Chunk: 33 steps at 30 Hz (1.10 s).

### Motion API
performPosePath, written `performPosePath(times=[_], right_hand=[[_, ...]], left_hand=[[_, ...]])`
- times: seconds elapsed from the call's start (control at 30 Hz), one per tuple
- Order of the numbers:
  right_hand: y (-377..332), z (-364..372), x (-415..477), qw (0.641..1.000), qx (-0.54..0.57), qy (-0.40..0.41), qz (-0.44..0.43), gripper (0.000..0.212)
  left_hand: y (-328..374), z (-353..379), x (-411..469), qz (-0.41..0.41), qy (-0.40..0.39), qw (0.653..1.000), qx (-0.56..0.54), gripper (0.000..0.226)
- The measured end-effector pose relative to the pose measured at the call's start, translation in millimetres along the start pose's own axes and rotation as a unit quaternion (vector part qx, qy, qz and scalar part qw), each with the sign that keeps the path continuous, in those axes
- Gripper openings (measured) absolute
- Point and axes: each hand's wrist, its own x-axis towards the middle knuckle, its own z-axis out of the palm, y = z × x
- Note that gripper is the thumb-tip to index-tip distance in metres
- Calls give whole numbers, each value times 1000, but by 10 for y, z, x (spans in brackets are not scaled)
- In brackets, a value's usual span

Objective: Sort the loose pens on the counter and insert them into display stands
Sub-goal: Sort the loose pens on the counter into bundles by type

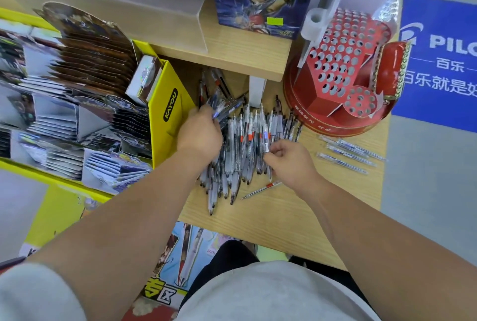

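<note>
The left hand (200,135) hides part of the pen pile (242,150); the blurred pens (225,108) beyond its knuckles are perhaps gripped. The blue sign (438,62) is cut off at the right edge.

Both hands work in the pile of clear pens (240,145) on the wooden counter (284,217). The left hand (200,131) grips a blurred bunch of pens (224,108) at the pile's far-left edge, and the right hand (289,159) pinches a single pen (265,140). The red holed display stand (343,68) sits just beyond, to the right.
</note>
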Motion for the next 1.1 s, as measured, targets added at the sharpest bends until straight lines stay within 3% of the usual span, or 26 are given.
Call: performPosePath(times=[0.17, 0.4, 0.5, 0.6, 0.73, 0.9, 1.1], right_hand=[[-7, -29, -7, 1000, -3, 2, 4, 7], [-48, -36, 3, 1000, 7, 5, 9, 7], [-83, -25, -5, 1000, 18, 1, 17, 7], [-173, 7, -13, 998, 51, -11, 25, 4], [-332, 53, -57, 984, 163, -47, 55, 7], [-331, 122, -164, 967, 232, -76, 68, 8], [-77, -162, -379, 964, 253, -54, 61, 18]], left_hand=[[43, 109, 266, -16, -55, 996, 74, 35], [-92, 190, 276, -3, -27, 997, 75, 13], [-151, 137, 126, -18, 3, 1000, -4, 13], [-187, 96, -146, -94, 11, 984, -153, 16], [-118, 29, -564, -197, -76, 891, -403, 12], [6, 5, -878, -154, -209, 858, -444, 16], [404, 218, -1025, -132, -274, 850, -429, 20]])
